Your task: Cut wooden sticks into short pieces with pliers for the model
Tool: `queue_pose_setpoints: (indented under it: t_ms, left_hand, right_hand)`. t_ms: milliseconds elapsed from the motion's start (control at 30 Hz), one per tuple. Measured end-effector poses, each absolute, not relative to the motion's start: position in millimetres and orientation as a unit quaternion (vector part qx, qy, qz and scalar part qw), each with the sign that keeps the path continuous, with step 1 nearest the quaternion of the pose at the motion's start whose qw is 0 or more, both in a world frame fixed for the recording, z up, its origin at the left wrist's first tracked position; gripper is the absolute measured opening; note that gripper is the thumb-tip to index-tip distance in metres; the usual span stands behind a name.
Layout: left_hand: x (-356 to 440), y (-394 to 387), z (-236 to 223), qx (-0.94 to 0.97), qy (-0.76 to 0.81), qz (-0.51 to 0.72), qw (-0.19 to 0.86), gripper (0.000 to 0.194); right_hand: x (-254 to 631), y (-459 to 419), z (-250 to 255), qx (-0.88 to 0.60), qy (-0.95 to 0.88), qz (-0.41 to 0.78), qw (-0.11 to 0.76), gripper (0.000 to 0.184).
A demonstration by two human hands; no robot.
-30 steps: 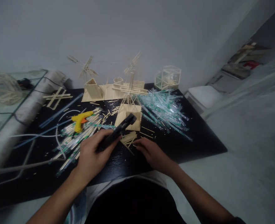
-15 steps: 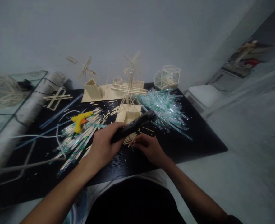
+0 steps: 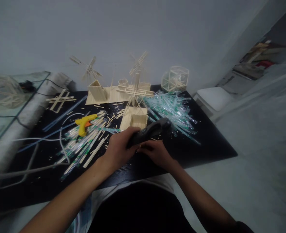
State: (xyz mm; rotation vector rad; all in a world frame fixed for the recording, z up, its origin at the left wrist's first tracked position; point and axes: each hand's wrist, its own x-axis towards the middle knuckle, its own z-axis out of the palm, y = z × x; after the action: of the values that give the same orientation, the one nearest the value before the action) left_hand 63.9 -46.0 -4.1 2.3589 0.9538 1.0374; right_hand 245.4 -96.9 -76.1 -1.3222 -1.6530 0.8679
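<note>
The left hand (image 3: pixel 123 148) grasps a black tool (image 3: pixel 152 130), angled toward two o'clock just above the right hand (image 3: pixel 158 155), which is curled, back upward; whether it grips anything cannot be told. Just beyond, at twelve, stands an open box (image 3: pixel 139 120). At nine, clear packets (image 3: pixel 78 159) hold sticks (image 3: pixel 99 125). The tabletop (image 3: pixel 206 147) ends nearby at six, reaching farther toward three.

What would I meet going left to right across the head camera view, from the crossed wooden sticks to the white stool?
crossed wooden sticks, yellow glue gun, left hand, right hand, white stool
</note>
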Motion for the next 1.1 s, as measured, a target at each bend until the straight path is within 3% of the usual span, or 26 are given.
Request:
queue_pose_setpoints:
  t_ms: [1100]
  left_hand:
    - [59.8,-51.2,-19.9,0.819,0.334,0.405,0.234,0.024]
  right_hand:
    - [244.1,-100.6,-101.5,-0.514,-0.664,0.313,0.443,0.006]
